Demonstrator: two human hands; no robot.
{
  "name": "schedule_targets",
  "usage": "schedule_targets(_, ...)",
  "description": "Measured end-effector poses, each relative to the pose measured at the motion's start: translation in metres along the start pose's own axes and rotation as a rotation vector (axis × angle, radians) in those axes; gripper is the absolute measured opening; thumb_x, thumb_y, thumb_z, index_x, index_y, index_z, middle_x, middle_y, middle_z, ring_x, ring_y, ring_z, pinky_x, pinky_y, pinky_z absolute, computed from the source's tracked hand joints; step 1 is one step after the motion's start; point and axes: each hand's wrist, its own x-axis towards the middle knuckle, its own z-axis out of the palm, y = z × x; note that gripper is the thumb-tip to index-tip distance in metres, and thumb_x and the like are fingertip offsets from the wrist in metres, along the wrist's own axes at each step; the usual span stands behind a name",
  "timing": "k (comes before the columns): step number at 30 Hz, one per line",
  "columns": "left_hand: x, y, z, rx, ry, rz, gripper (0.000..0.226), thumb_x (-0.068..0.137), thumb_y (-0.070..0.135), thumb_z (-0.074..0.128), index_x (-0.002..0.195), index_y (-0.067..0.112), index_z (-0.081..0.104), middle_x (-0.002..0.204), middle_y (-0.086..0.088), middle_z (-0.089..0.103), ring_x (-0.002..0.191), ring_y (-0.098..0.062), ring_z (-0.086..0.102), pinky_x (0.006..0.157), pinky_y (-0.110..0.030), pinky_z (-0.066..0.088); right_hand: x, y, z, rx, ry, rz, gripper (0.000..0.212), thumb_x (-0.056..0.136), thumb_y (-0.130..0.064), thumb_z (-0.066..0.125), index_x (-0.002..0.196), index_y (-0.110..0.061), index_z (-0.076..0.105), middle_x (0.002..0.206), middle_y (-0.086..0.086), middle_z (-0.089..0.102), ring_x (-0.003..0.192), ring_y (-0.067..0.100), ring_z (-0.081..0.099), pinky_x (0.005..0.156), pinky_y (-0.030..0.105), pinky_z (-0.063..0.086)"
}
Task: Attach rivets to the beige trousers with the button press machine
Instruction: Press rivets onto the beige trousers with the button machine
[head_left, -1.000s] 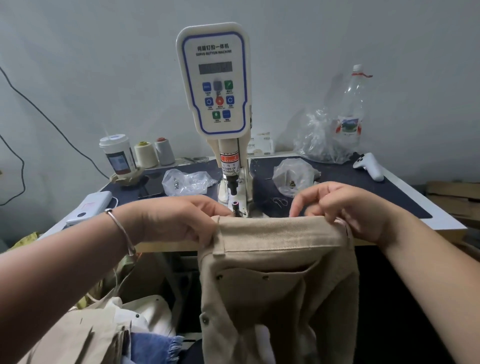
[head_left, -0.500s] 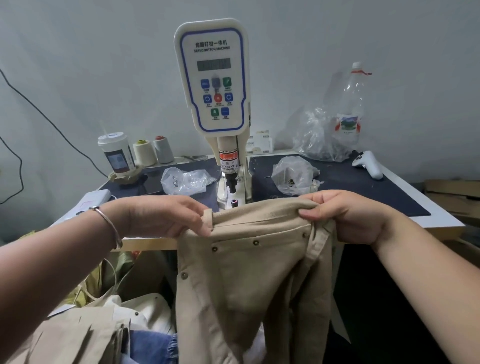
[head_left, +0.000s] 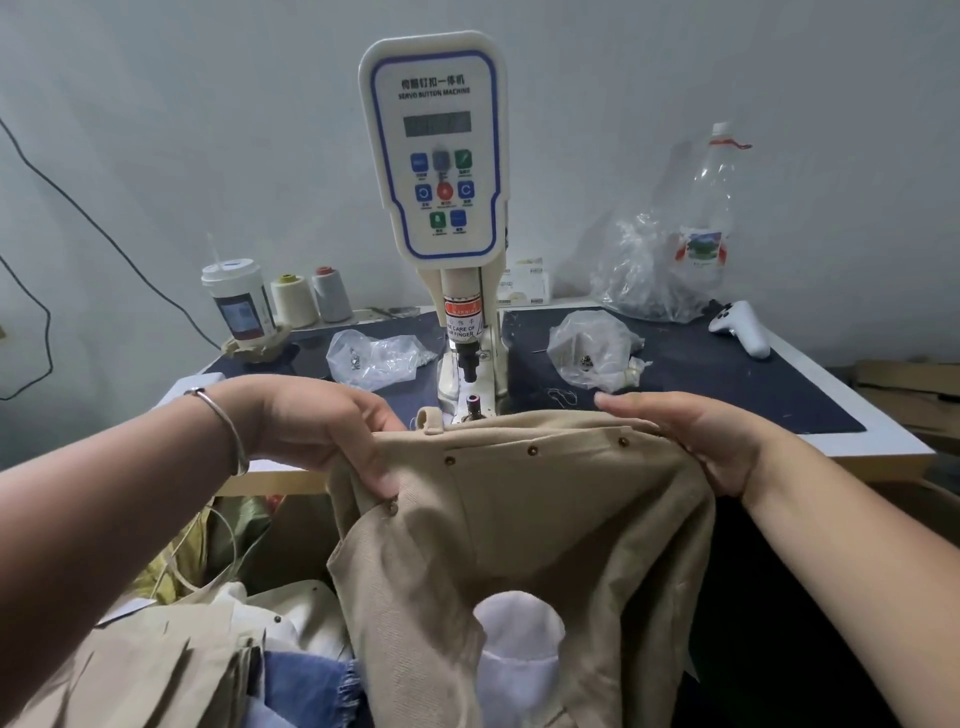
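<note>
Beige trousers (head_left: 524, 525) hang over the tabletop's (head_left: 810, 410) front edge below the button press machine (head_left: 434, 150), the left hand (head_left: 324, 434) gripping their waistband and the right hand (head_left: 696, 439) resting on it, fingers straight.

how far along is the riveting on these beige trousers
Done: the beige trousers already carry several small dark metal rivets along the pocket line and one near the left thumb. In hand: the left hand grips the cloth while the right hand rests on its far edge, just short of the white button press machine's lower die. Left: no cloth sits under the punch yet.
</note>
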Motion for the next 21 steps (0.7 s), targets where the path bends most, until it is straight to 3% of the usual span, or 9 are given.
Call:
schedule_targets(2, -0.001, 0.001, 0.001, -0.062, -0.006, 0.024, 0.023, 0.073, -0.007, 0.058, 0.077, 0.005, 0.077, 0.076, -0.009, 0.075, 0.067, -0.017, 0.073, 0.060, -0.023, 0.058, -0.003, 0.001, -0.001, -0.168, -0.009, 0.020, 0.048, 0.054, -0.028, 0.089, 0.094, -0.005, 0.074, 0.090, 0.017, 0.072, 0.075, 0.024, 0.070, 0.071, 0.032, 0.058)
schedule_targets(4, 0.001, 0.002, 0.003, -0.093, 0.054, 0.034, 0.027, 0.065, -0.011, 0.053, 0.064, 0.006, 0.075, 0.064, -0.007, 0.071, 0.057, -0.014, 0.070, 0.052, -0.020, 0.055, -0.002, 0.000, 0.000, -0.318, 0.031, 0.032, 0.031, 0.060, -0.011, 0.083, 0.088, -0.003, 0.074, 0.091, 0.020, 0.072, 0.075, 0.026, 0.070, 0.073, 0.034, 0.059)
schedule_targets(6, 0.003, 0.001, 0.007, -0.142, 0.149, 0.062, 0.028, 0.056, -0.012, 0.045, 0.049, 0.005, 0.065, 0.051, -0.006, 0.062, 0.045, -0.013, 0.063, 0.044, -0.018, 0.050, 0.000, 0.000, 0.000, -0.259, 0.054, 0.003, 0.021, 0.067, -0.004, 0.073, 0.088, -0.002, 0.075, 0.091, 0.019, 0.073, 0.077, 0.026, 0.071, 0.074, 0.034, 0.059)
schedule_targets(9, 0.011, -0.004, 0.011, -0.206, 0.205, 0.120, 0.027, 0.051, -0.009, 0.038, 0.040, 0.011, 0.054, 0.046, -0.002, 0.049, 0.041, -0.010, 0.051, 0.043, -0.017, 0.045, 0.002, 0.004, -0.001, -0.040, 0.027, -0.081, 0.026, 0.078, -0.001, 0.065, 0.103, 0.001, 0.072, 0.098, 0.019, 0.071, 0.084, 0.026, 0.071, 0.080, 0.036, 0.058)
schedule_targets(12, 0.016, -0.010, 0.009, -0.268, 0.283, 0.131, 0.024, 0.052, -0.007, 0.038, 0.042, 0.012, 0.049, 0.047, -0.002, 0.044, 0.040, -0.011, 0.046, 0.043, -0.018, 0.043, 0.006, 0.008, 0.002, 0.066, 0.044, -0.112, 0.032, 0.082, -0.008, 0.058, 0.109, 0.006, 0.067, 0.105, 0.021, 0.069, 0.090, 0.028, 0.070, 0.084, 0.039, 0.057)
schedule_targets(17, 0.021, -0.016, 0.007, -0.315, 0.413, 0.127, 0.018, 0.054, -0.003, 0.042, 0.048, 0.013, 0.048, 0.048, -0.003, 0.041, 0.039, -0.012, 0.043, 0.042, -0.020, 0.037, 0.008, 0.004, 0.014, 0.134, 0.113, -0.120, 0.033, 0.080, -0.010, 0.060, 0.108, 0.007, 0.065, 0.103, 0.022, 0.069, 0.087, 0.029, 0.071, 0.075, 0.037, 0.059)
schedule_targets(21, 0.019, -0.015, 0.011, -0.416, 0.444, 0.124, 0.015, 0.050, 0.003, 0.049, 0.065, 0.005, 0.049, 0.064, -0.011, 0.044, 0.057, -0.020, 0.045, 0.058, -0.027, 0.038, 0.011, 0.001, 0.020, 0.177, 0.183, -0.082, 0.035, 0.078, -0.009, 0.060, 0.109, 0.007, 0.064, 0.104, 0.021, 0.069, 0.086, 0.028, 0.071, 0.077, 0.039, 0.059)
